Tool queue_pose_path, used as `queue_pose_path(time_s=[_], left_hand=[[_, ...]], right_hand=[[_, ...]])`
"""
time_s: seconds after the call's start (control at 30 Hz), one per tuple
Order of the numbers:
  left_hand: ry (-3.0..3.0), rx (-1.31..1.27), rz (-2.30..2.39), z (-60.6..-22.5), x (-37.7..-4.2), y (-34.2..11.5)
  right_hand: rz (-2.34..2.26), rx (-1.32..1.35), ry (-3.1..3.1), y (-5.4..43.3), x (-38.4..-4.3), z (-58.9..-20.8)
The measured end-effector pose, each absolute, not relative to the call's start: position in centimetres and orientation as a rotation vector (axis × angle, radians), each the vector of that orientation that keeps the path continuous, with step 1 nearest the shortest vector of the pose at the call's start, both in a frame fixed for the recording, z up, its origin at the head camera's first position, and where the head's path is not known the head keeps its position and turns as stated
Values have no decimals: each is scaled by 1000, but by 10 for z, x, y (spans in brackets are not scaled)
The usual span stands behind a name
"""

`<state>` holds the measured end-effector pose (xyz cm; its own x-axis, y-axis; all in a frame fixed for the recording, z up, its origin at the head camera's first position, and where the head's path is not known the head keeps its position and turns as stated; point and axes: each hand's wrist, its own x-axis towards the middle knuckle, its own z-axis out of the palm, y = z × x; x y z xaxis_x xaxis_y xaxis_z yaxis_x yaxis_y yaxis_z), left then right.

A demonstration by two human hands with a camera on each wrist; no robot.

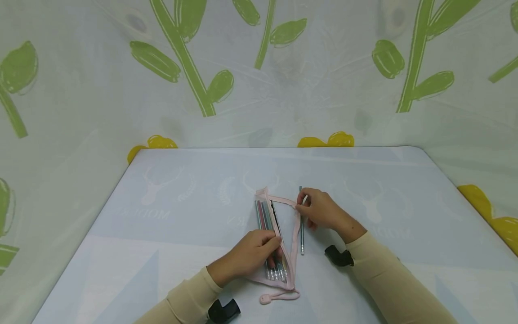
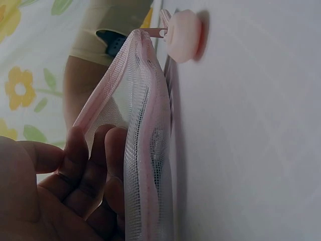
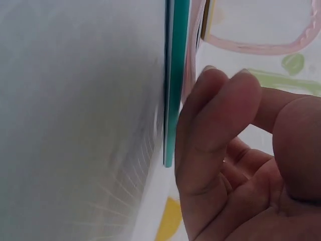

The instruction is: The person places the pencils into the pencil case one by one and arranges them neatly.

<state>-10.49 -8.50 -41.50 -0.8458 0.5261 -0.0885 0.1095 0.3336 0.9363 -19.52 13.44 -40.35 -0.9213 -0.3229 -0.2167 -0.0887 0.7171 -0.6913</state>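
Note:
A pink-edged mesh pencil case (image 1: 296, 231) lies on the table with its mouth spread apart. Several pencils (image 1: 261, 213) with shiny ends rest inside it. My left hand (image 1: 248, 252) pinches the near-left edge of the opening between thumb and index finger, the other fingers curled at the mesh (image 2: 133, 160). At the opposite edge, my right hand (image 1: 319, 209) pinches the pink border near the far corner. Beneath that hand a single teal pencil (image 3: 175, 90) lies on the table alongside the case; the hand covers its middle in the head view.
A pink zipper pull (image 1: 265, 299) trails off the near end of the case. Black wrist straps (image 1: 339, 255) sit at both sleeves. The pale printed table (image 1: 162, 216) ends at a patterned curtain (image 1: 259, 90) behind and on both sides.

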Motion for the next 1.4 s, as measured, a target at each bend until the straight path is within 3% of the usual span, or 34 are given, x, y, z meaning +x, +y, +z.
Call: queue_pose_path(time_s=[1.4], left_hand=[[2262,540,1471,-418,-106,-85]], right_hand=[[-868,-274,2569,146,-199,-402]])
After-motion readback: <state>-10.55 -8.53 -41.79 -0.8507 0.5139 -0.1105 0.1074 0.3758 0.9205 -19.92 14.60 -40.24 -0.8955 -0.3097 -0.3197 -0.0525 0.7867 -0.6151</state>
